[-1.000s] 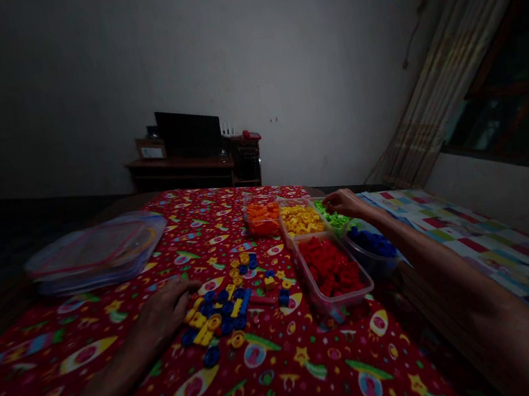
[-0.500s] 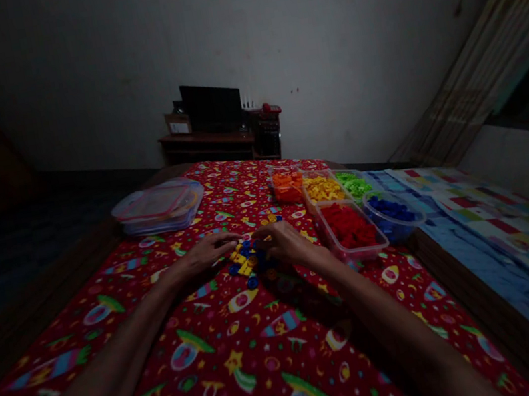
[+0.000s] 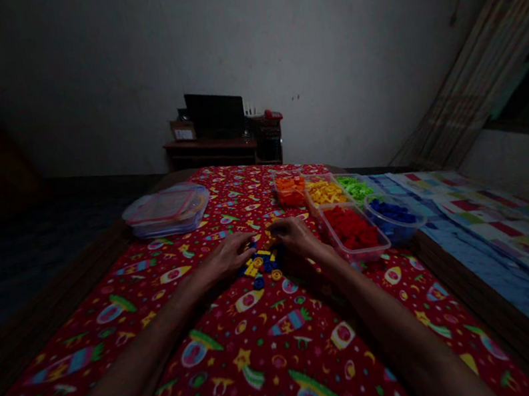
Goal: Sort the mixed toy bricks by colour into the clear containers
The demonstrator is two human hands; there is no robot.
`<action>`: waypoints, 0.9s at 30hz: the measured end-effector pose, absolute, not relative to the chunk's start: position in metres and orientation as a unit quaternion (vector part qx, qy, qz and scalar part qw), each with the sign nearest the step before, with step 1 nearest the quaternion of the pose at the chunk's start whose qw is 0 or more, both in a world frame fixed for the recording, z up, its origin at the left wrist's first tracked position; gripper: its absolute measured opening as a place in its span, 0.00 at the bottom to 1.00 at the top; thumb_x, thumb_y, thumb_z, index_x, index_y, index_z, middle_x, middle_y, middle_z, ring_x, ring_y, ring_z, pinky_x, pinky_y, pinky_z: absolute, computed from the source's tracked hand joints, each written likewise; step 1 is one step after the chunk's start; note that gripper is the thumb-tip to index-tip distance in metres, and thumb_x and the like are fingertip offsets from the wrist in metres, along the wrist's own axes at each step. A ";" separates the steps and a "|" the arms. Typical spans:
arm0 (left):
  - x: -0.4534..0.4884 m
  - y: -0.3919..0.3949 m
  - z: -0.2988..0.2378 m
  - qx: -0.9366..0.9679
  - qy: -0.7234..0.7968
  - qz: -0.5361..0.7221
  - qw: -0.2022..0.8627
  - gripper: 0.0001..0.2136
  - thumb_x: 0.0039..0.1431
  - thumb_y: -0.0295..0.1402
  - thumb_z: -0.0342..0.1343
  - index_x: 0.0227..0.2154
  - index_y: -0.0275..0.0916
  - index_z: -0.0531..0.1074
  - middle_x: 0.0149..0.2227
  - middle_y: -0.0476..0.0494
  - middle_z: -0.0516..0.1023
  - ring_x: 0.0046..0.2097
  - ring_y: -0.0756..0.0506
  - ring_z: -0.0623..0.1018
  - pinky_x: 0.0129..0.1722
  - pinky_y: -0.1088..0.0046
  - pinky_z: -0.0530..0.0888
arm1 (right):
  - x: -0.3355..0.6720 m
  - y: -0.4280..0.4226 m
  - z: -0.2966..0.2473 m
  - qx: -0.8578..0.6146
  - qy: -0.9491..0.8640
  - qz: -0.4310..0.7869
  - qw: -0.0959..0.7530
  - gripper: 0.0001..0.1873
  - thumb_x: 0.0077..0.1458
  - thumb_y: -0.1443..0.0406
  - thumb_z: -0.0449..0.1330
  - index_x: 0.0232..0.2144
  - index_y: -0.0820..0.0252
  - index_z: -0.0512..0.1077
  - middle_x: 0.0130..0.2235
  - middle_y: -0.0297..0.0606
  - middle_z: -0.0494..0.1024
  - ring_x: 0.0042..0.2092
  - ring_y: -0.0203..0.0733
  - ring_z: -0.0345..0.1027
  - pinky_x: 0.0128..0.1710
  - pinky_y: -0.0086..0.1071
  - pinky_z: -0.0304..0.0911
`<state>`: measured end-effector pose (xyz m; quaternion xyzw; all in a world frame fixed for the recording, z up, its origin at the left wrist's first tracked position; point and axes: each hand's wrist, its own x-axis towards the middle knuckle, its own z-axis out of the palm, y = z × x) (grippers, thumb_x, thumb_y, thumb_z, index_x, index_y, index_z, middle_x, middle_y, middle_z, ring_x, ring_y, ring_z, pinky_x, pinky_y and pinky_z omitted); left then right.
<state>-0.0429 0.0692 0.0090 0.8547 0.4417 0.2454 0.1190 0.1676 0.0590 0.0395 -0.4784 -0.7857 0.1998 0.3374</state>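
A small pile of blue and yellow plastic pieces (image 3: pixel 259 265), some round and some blocky, lies on a red patterned cloth (image 3: pixel 276 358). At the pile's left side is my left hand (image 3: pixel 230 255), its fingers stretched toward the pieces and the thumb apart. My right hand (image 3: pixel 295 236) arches over the right side, fingers bent loosely and apart, with the tips near the far pieces. Neither hand visibly lifts a piece. The dim light and the hands hide part of the pile.
To the right stand tubs of orange pieces (image 3: pixel 290 189), yellow pieces (image 3: pixel 325 192), green pieces (image 3: pixel 355 188), red pieces (image 3: pixel 350 225) and blue pieces (image 3: pixel 391 210). Stacked clear lids (image 3: pixel 168 211) lie at the left. Beyond the cloth is a monitor (image 3: pixel 216 115).
My hands have shifted slightly, the right one drawing a little away from the middle of the pile, so more pieces show between them. The whole view has also moved a little.
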 end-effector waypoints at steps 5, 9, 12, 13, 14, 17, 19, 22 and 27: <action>-0.035 0.066 0.008 0.856 0.441 0.237 0.128 0.17 0.54 0.33 0.49 0.44 0.38 0.76 0.45 0.40 0.79 0.47 0.42 0.76 0.49 0.66 0.71 | 0.181 0.070 0.048 -0.462 -0.604 0.435 0.481 0.09 0.52 0.71 0.55 0.33 0.64 0.75 0.28 0.36 0.78 0.28 0.36 0.73 0.34 0.30 0.69; -0.033 0.063 0.018 0.832 0.483 0.227 0.154 0.18 0.51 0.30 0.52 0.44 0.36 0.76 0.44 0.39 0.80 0.46 0.41 0.77 0.47 0.67 0.72 | 0.185 0.070 0.051 -0.430 -0.500 0.546 0.517 0.03 0.49 0.69 0.60 0.29 0.64 0.73 0.25 0.34 0.76 0.27 0.34 0.72 0.33 0.29 0.68; -0.038 0.065 0.025 0.793 0.525 0.254 0.174 0.18 0.49 0.33 0.54 0.44 0.36 0.76 0.43 0.39 0.80 0.42 0.40 0.78 0.43 0.67 0.73 | 0.188 0.071 0.051 -0.450 -0.515 0.525 0.507 0.06 0.47 0.65 0.62 0.24 0.64 0.72 0.22 0.32 0.73 0.23 0.30 0.65 0.26 0.25 0.61; -0.041 0.067 0.027 0.782 0.533 0.271 0.179 0.18 0.49 0.34 0.54 0.44 0.36 0.76 0.43 0.39 0.80 0.41 0.40 0.78 0.42 0.67 0.74 | 0.190 0.072 0.051 -0.456 -0.529 0.508 0.504 0.09 0.48 0.63 0.62 0.23 0.64 0.71 0.20 0.31 0.71 0.21 0.28 0.61 0.23 0.24 0.58; -0.044 0.068 0.029 0.772 0.536 0.290 0.183 0.19 0.50 0.36 0.53 0.44 0.36 0.76 0.43 0.40 0.80 0.41 0.40 0.79 0.41 0.67 0.74 | 0.192 0.073 0.050 -0.463 -0.544 0.490 0.499 0.10 0.48 0.62 0.61 0.21 0.64 0.70 0.19 0.29 0.69 0.20 0.27 0.58 0.22 0.23 0.55; -0.053 0.070 0.034 0.774 0.518 0.302 0.203 0.20 0.51 0.39 0.52 0.45 0.37 0.75 0.41 0.41 0.80 0.40 0.42 0.79 0.39 0.69 0.74 | 0.200 0.076 0.051 -0.508 -0.600 0.418 0.454 0.10 0.50 0.63 0.57 0.21 0.63 0.70 0.18 0.27 0.66 0.20 0.28 0.55 0.21 0.23 0.51; -0.057 0.070 0.036 0.805 0.486 0.275 0.201 0.18 0.52 0.39 0.52 0.43 0.38 0.76 0.41 0.41 0.80 0.40 0.42 0.78 0.39 0.70 0.74 | 0.204 0.077 0.053 -0.544 -0.663 0.330 0.394 0.07 0.50 0.67 0.56 0.24 0.63 0.72 0.20 0.30 0.70 0.22 0.30 0.58 0.24 0.24 0.51; -0.054 0.069 0.034 0.860 0.427 0.229 0.160 0.15 0.52 0.37 0.53 0.41 0.39 0.77 0.40 0.42 0.80 0.40 0.43 0.78 0.41 0.71 0.72 | 0.209 0.074 0.056 -0.568 -0.747 0.174 0.299 0.09 0.50 0.71 0.54 0.27 0.64 0.75 0.28 0.37 0.76 0.30 0.34 0.65 0.29 0.26 0.54; -0.046 0.067 0.027 0.888 0.408 0.168 0.130 0.14 0.54 0.33 0.50 0.39 0.39 0.77 0.36 0.44 0.81 0.37 0.46 0.77 0.37 0.75 0.71 | 0.209 0.062 0.051 -0.598 -0.780 0.007 0.183 0.13 0.53 0.74 0.51 0.35 0.67 0.75 0.35 0.45 0.77 0.35 0.39 0.66 0.34 0.29 0.54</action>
